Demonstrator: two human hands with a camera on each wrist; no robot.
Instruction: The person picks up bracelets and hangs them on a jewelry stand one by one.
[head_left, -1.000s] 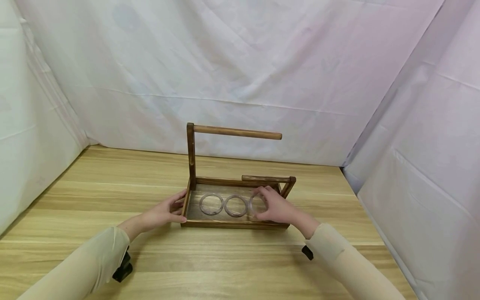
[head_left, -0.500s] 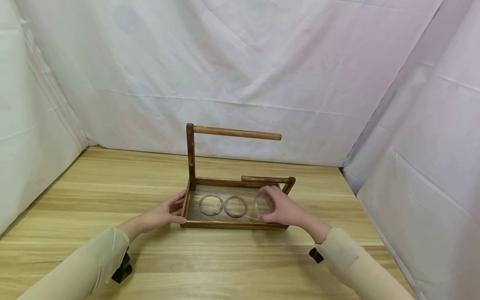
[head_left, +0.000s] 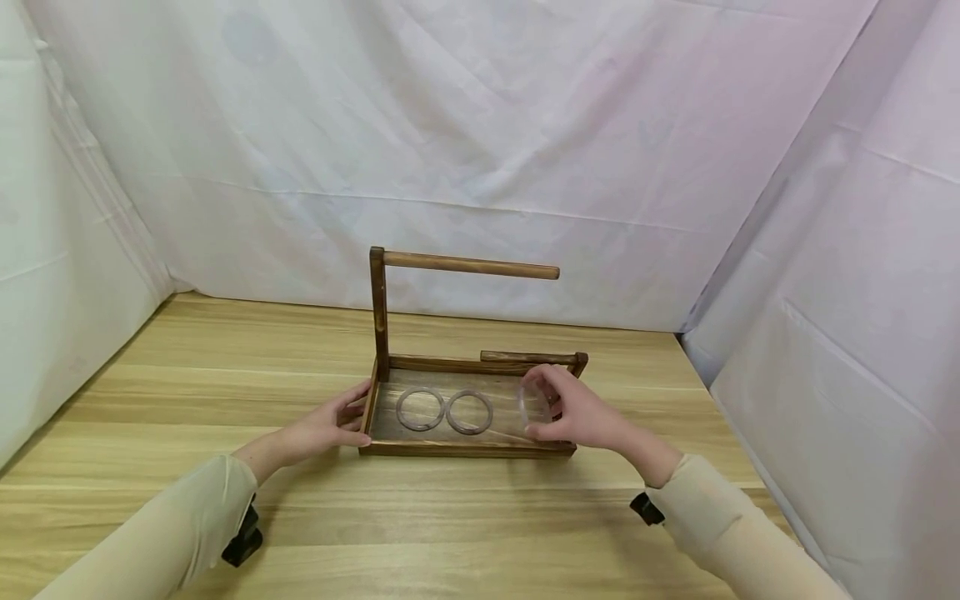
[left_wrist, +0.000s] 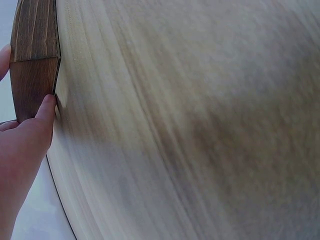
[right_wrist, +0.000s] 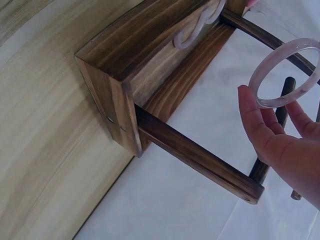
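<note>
A dark wooden jewelry stand (head_left: 465, 451) has a shallow tray base and two rods on posts. My left hand (head_left: 330, 423) holds the tray's left end, thumb at the front corner and fingers along the side; in the left wrist view, digits lie on both sides of the wood. Two pale lilac bangles, a left bangle (head_left: 421, 428) and a middle bangle (head_left: 469, 432), lie side by side in the tray. With thumb and fingertips my right hand (head_left: 581, 412) pinches a third bangle (right_wrist: 270, 61), tilted upright over the tray's right part.
The taller rod (head_left: 472, 265) reaches right from the left post, above the back of the tray. A lower rod (head_left: 517, 357) runs left from the right post, close behind my right hand. White cloth (head_left: 480, 150) hangs behind the wood-grain table (head_left: 420, 525).
My right hand has drawn back to the right with its bangle, lifting it away from the other two, which lie where they were. The left hand stays at the tray's left end.
</note>
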